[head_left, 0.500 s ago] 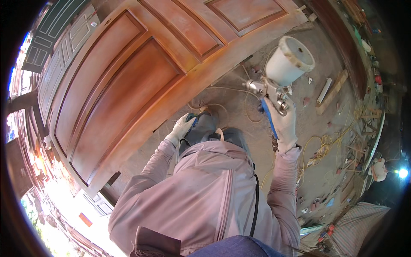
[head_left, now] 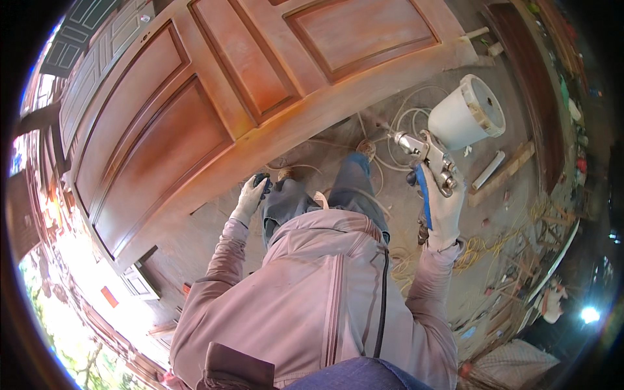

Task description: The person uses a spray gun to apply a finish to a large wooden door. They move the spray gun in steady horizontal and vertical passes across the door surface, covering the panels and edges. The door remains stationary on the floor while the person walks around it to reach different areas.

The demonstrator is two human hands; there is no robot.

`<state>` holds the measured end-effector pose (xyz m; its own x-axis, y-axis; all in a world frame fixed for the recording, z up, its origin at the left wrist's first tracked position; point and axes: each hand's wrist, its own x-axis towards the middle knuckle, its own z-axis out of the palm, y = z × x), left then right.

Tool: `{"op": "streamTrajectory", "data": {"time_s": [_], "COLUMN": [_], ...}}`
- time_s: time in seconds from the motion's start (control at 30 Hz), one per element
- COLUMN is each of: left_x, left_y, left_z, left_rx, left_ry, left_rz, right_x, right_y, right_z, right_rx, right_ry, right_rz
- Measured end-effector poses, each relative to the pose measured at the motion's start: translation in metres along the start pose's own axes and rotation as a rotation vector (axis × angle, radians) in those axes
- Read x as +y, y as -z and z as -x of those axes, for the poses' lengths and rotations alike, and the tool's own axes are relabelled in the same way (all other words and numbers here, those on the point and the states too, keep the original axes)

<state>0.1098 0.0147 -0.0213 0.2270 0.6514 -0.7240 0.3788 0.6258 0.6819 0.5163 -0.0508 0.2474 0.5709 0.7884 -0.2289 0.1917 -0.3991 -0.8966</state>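
My right hand (head_left: 447, 211), in a pale glove with blue on its palm side, grips a metal spray gun (head_left: 426, 155). A white paint cup (head_left: 465, 114) sits tilted on the gun, and a faint mist hangs off its nozzle, which points left towards the door. My left hand (head_left: 248, 198), gloved too, is held low beside my left leg, near the door's lower edge. Its fingers curl around something small, dark and blue that I cannot make out. The brown panelled wooden door (head_left: 260, 133) lies in front of me, its stain lighter in some panels than others.
Pale hose (head_left: 396, 159) loops over the floor by my feet, and yellow hose (head_left: 481, 250) lies coiled at the right. A dark brown board (head_left: 536, 97) and a wood strip (head_left: 504, 172) lie beyond the gun. Grey doors (head_left: 97, 97) stand far left. A bright light (head_left: 590, 315) shines at right.
I have stepped along the door to the right, and my right leg now reaches forward. The spray gun has shifted slightly right and down in view; my left hand has moved left.
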Motion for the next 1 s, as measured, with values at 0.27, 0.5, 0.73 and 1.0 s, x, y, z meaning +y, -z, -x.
{"op": "streamTrajectory", "data": {"time_s": [0.27, 0.5, 0.73, 1.0], "left_x": [0.026, 0.066, 0.100, 0.134], "left_y": [-0.137, -0.197, -0.227, -0.268], "left_z": [-0.012, 0.005, -0.012, -0.056], "left_rx": [0.197, 0.169, 0.158, 0.032], "left_ry": [0.001, 0.078, -0.006, -0.174], "left_rz": [0.067, 0.034, -0.165, -0.488], "right_x": [0.027, 0.039, 0.026, 0.016], "right_y": [0.113, 0.185, 0.198, 0.160], "right_z": [-0.122, -0.194, -0.201, -0.177], "right_rx": [0.096, 0.223, 0.216, -0.168], "right_ry": [0.236, 0.299, 0.264, 0.062], "right_rz": [0.126, 0.233, 0.371, -0.079]}}
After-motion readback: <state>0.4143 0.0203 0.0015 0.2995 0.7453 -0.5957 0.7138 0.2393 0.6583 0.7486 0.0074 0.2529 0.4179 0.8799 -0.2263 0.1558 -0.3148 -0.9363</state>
